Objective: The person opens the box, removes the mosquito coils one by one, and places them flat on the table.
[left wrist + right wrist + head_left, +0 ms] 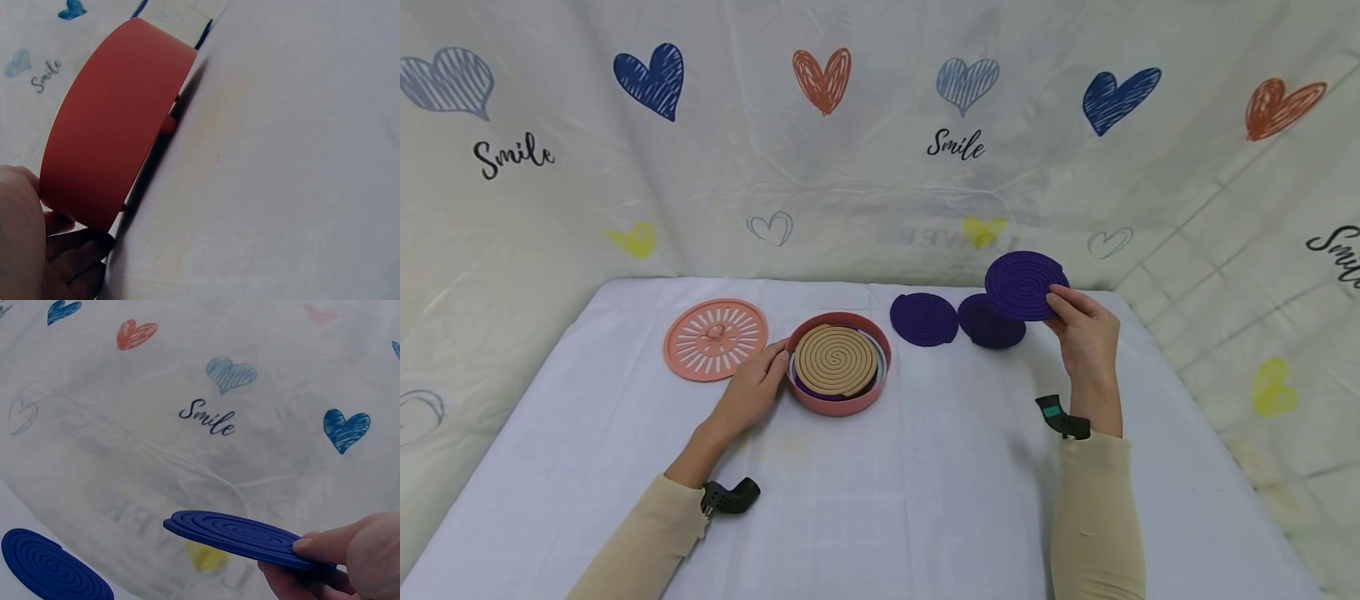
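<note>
My left hand [758, 387] grips the left side of a round red mosquito coil holder [837, 407], which stands on the table. In it, a tan mosquito coil [835, 360] lies on top, with dark and pale edges showing beneath. The left wrist view shows the holder's smooth outer wall [112, 119] and small feet at its base. Held up at the right, a purple-blue mosquito coil [1018, 283] is pinched between the thumb and fingers of my right hand [1090, 342]. In the right wrist view this coil [231, 534] appears nearly edge-on.
Two more purple coils, a left one [923, 320] and a right one [992, 329], lie side by side near the table's back edge. A slotted salmon-pink lid [715, 375] lies left of the holder. Behind the white-covered table [880, 500] hangs a heart-printed sheet [880, 158].
</note>
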`<state>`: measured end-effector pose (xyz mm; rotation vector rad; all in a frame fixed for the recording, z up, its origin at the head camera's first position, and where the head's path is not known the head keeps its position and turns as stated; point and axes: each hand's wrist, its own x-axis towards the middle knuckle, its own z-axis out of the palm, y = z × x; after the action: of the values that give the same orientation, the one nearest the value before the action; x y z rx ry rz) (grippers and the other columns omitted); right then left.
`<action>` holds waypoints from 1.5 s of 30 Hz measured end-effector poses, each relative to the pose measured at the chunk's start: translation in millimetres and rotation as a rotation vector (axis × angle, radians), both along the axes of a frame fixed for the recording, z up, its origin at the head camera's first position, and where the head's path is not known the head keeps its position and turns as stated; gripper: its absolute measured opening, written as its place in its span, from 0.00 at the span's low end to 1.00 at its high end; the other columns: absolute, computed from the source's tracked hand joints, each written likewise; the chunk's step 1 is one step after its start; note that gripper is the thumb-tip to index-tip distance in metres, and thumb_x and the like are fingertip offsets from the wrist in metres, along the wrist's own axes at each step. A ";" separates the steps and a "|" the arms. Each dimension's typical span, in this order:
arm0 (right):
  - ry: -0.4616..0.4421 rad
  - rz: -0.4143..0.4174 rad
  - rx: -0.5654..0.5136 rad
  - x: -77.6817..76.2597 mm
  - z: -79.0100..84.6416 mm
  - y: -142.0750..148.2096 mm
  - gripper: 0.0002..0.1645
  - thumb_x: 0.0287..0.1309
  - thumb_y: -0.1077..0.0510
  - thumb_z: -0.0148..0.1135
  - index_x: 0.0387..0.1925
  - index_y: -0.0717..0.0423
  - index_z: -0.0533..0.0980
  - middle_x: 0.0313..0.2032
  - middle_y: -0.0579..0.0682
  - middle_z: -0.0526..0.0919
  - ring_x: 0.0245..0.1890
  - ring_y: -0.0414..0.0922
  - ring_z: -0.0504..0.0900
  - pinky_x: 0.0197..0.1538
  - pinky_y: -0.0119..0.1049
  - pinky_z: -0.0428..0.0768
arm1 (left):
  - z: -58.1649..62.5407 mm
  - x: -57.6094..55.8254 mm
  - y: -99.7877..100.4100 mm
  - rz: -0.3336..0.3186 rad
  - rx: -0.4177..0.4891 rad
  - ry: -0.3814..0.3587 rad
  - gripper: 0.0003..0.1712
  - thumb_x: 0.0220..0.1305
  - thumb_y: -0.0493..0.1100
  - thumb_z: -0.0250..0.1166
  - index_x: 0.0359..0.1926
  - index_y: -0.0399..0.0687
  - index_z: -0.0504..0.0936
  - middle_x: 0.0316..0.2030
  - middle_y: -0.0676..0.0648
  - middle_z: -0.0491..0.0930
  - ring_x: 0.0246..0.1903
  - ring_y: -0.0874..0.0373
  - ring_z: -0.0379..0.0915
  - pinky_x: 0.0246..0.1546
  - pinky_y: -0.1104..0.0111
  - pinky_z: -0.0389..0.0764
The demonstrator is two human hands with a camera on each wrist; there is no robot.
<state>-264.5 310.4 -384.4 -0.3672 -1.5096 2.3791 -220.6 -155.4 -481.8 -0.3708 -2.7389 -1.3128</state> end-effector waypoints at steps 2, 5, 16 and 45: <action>-0.004 -0.008 -0.021 -0.3 -1.2 1.9 0.14 0.54 0.72 0.69 0.44 0.66 0.85 0.38 0.51 0.86 0.33 0.41 0.88 0.39 0.30 0.88 | 0.2 -0.4 0.5 -0.001 0.000 -0.002 0.30 0.80 0.56 0.43 0.73 0.46 0.68 0.67 0.43 0.74 0.70 0.49 0.67 0.70 0.49 0.69; -0.027 -0.030 -0.022 -1.6 -2.9 4.3 0.14 0.54 0.72 0.69 0.45 0.66 0.85 0.38 0.50 0.86 0.33 0.41 0.88 0.39 0.30 0.87 | 1.1 -0.6 1.7 -0.001 -0.001 -0.005 0.31 0.80 0.56 0.43 0.73 0.46 0.68 0.68 0.43 0.74 0.71 0.49 0.66 0.70 0.50 0.69; -0.056 -0.103 -0.102 -4.1 -7.6 12.0 0.11 0.53 0.75 0.69 0.39 0.66 0.86 0.36 0.52 0.86 0.29 0.42 0.88 0.35 0.31 0.88 | 2.8 -0.2 4.1 -0.002 -0.004 0.003 0.30 0.80 0.55 0.43 0.73 0.46 0.68 0.67 0.42 0.74 0.70 0.47 0.67 0.70 0.48 0.68; -0.187 -0.236 -0.120 -7.1 -23.9 30.4 0.13 0.55 0.74 0.67 0.42 0.63 0.86 0.40 0.49 0.83 0.28 0.40 0.87 0.29 0.31 0.87 | 0.3 0.3 1.8 0.003 -0.008 -0.009 0.31 0.80 0.57 0.42 0.73 0.46 0.66 0.69 0.43 0.72 0.71 0.47 0.65 0.71 0.48 0.67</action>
<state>-271.6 340.8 -408.4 -0.7699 -1.3163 2.3035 -220.3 -153.6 -481.5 -0.3629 -2.7518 -1.3058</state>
